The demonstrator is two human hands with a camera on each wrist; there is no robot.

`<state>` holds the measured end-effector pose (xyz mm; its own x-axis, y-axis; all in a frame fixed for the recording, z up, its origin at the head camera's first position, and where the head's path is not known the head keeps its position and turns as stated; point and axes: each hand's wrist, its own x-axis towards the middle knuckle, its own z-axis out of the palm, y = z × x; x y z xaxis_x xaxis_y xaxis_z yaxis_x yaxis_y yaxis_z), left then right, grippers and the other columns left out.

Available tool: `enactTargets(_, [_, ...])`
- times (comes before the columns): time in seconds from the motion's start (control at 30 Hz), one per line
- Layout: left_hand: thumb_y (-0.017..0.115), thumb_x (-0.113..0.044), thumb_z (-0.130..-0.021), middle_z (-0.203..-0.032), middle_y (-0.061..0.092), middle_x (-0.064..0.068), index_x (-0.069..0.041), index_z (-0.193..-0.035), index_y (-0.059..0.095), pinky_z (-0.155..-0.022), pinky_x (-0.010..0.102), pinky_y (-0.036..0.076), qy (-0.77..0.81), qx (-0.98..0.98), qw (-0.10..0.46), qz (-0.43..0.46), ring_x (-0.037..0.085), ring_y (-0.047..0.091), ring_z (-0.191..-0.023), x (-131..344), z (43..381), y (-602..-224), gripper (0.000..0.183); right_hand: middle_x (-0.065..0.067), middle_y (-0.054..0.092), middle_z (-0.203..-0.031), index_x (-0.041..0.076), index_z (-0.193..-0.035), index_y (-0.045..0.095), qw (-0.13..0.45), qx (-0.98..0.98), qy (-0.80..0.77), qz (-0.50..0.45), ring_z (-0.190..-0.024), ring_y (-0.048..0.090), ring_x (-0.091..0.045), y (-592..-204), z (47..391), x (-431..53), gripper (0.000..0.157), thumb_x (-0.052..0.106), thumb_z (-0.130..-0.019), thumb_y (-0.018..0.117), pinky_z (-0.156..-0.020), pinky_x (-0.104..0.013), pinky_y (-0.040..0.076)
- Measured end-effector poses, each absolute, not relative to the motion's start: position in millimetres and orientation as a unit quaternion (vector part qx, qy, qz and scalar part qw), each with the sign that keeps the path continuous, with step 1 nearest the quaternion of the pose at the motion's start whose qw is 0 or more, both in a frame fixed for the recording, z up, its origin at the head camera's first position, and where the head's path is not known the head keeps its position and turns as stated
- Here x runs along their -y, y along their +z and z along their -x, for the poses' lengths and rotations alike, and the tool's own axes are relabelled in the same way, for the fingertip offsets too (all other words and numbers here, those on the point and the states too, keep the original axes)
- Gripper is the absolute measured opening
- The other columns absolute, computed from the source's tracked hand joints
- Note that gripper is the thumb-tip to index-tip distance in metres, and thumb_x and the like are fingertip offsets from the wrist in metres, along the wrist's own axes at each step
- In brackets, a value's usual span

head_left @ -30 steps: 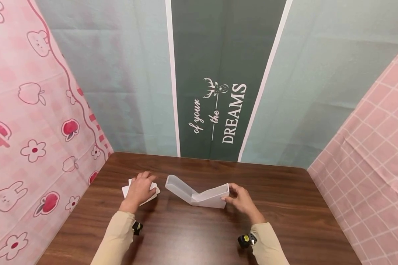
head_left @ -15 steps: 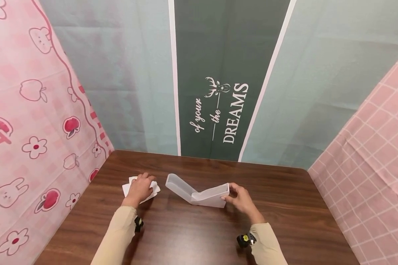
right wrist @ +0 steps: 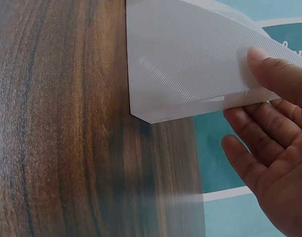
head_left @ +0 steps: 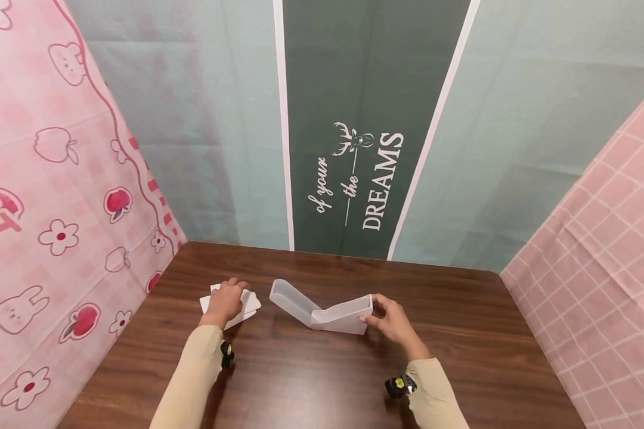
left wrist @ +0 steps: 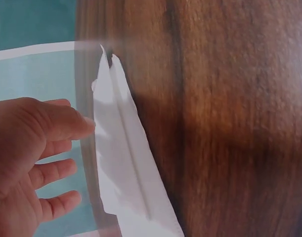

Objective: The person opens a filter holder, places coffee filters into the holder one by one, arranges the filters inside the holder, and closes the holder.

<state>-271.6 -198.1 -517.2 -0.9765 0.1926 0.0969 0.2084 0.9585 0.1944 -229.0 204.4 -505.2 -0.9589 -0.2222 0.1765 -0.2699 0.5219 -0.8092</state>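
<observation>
Since loose-fingered left hand (head_left: 225,302) now covers less of sheets (head_left: 251,301) left of box (head_left: 340,319), they're likely ungripped; right hand (head_left: 394,322) pinches box

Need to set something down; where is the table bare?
Table: bare between the wrist cameras, nearer than the case, and from the right grip to the right cloth. Crowded: the sheets beneath the left grip and the case's right end.

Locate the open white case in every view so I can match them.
Head: case at lower middle, right hand holding its right end.
Left wrist: not in it.
Right wrist: case across the top, from middle to right edge.
Shared landmark: brown wooden table.
</observation>
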Motion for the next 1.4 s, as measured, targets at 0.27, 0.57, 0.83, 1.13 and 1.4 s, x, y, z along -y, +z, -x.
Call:
enactTargets(0.27, [0.058, 0.006, -0.079, -0.122, 0.051, 0.020, -0.007, -0.117, 0.060, -0.076, 0.060, 0.041, -0.111, 0.990, 0.014, 0.089, 0.042, 0.049, -0.106, 199.0, 276.7, -524.5, 0.041, -0.005, 0.065, -0.095, 0.004, -0.102, 0.063, 0.025, 0.871, 0.470, -0.140, -0.086, 0.060, -0.020, -503.6, 227.7, -205.6, 0.035, 0.006, -0.072, 0.079, -0.077, -0.040, 0.049])
enactTargets(0.57, [0.056, 0.008, -0.080, -0.125, 0.052, 0.022, -0.008, -0.120, 0.059, -0.073, 0.062, 0.041, -0.110, 0.990, -0.010, 0.093, 0.039, 0.053, -0.108, 199.1, 279.5, -539.4, 0.042, -0.005, 0.065, -0.097, 0.005, -0.103, 0.063, 0.022, 0.869, 0.473, -0.143, -0.086, 0.060, -0.021, -506.3, 227.2, -206.3, 0.035, 0.009, -0.072, 0.079, -0.078, -0.040, 0.049])
enactTargets(0.83, [0.058, 0.007, -0.077, -0.112, 0.060, 0.017, -0.009, -0.109, 0.064, -0.064, 0.056, 0.046, -0.113, 0.988, 0.019, 0.102, 0.038, 0.059, -0.093, 196.0, 278.5, -544.1, 0.036, -0.004, 0.065, -0.096, 0.006, -0.103, 0.064, 0.021, 0.870, 0.474, -0.130, -0.087, 0.060, -0.020, -508.4, 227.0, -206.7, 0.035, 0.009, -0.072, 0.080, -0.079, -0.040, 0.048])
enactTargets(1.13, [0.061, 0.005, -0.077, -0.102, 0.062, 0.017, -0.009, -0.109, 0.063, -0.066, 0.055, 0.044, -0.085, 0.991, 0.015, 0.100, 0.038, 0.060, -0.087, 196.8, 281.8, -537.2, 0.035, -0.006, 0.065, -0.098, 0.005, -0.104, 0.063, 0.024, 0.868, 0.476, -0.140, -0.089, 0.060, -0.023, -508.1, 226.9, -207.6, 0.036, 0.009, -0.073, 0.079, -0.080, -0.042, 0.048])
enactTargets(1.4, [0.067, 0.001, -0.074, -0.104, 0.057, 0.018, -0.007, -0.111, 0.063, -0.072, 0.057, 0.042, -0.080, 0.992, 0.047, 0.090, 0.041, 0.052, -0.097, 200.9, 281.6, -535.2, 0.038, -0.006, 0.065, -0.099, 0.005, -0.106, 0.063, 0.019, 0.868, 0.479, -0.131, -0.089, 0.060, -0.023, -506.6, 228.2, -207.4, 0.037, 0.008, -0.072, 0.079, -0.080, -0.043, 0.048])
